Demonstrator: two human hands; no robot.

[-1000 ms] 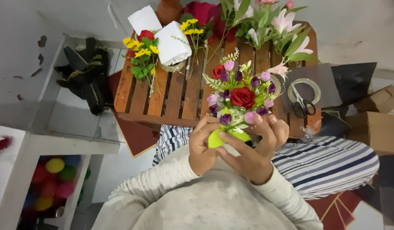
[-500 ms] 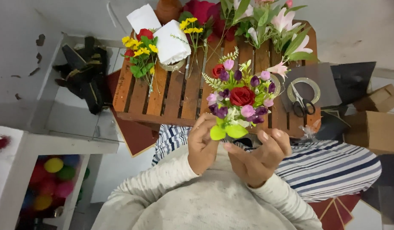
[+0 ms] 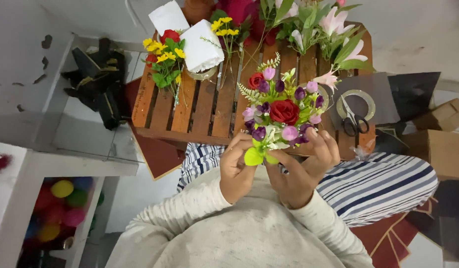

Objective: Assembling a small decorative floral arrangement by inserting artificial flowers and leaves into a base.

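Both hands closed round one small bouquet of red roses, purple and pink buds and bright green leaves [image 3: 281, 116], held upright just above the lap: left hand [image 3: 237, 168] pinching the stems under a leaf, right hand [image 3: 304, 166] cupping the other side, fingers curled. Already dense and rounded, so seemingly well along; stems not visibly bound. Just beyond the bouquet, slatted wooden table [image 3: 199, 106]. Further beyond it to the right, black-handled scissors [image 3: 352, 121] inside a tape ring, and at the far edge loose yellow sprigs [image 3: 165, 57], white foam blocks [image 3: 202, 44], pink lilies [image 3: 334, 30], seemingly unused.
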